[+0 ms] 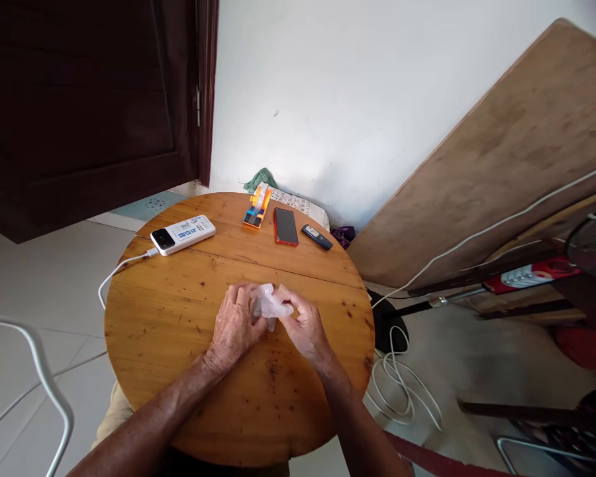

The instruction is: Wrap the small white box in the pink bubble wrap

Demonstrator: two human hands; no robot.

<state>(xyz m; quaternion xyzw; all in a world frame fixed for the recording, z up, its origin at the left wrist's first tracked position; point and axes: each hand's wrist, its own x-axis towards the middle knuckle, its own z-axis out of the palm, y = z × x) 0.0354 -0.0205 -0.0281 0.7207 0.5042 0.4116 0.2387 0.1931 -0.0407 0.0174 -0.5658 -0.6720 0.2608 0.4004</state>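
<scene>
Round wooden table [169,331], viewed from above; all places are given relative to it.

Far left edge: a white power bank [183,234], its cable [110,275] running off the rim toward the floor.

Centre: the left hand [234,326] and the right hand [305,329] meet over the tabletop, just nearer the person than the plank seam. Between them sits a small crumpled piece of clear plastic film [269,305]. The left fingers are curled against its left side; the right thumb and forefinger are pressed together on its right edge, pinching it. The film lies above and between both grips, a loose tail hanging down toward the wood. Its long axis runs roughly left to right, from one hand to the other. Neither hand is clearly nearer; both touch it.

Far edge, centre to right: an orange box [256,207], a red-edged phone [285,226], a dark remote [316,236].

Beyond the right rim: a leaning board [501,152] and a coiled white cord [402,391] on the floor.
</scene>
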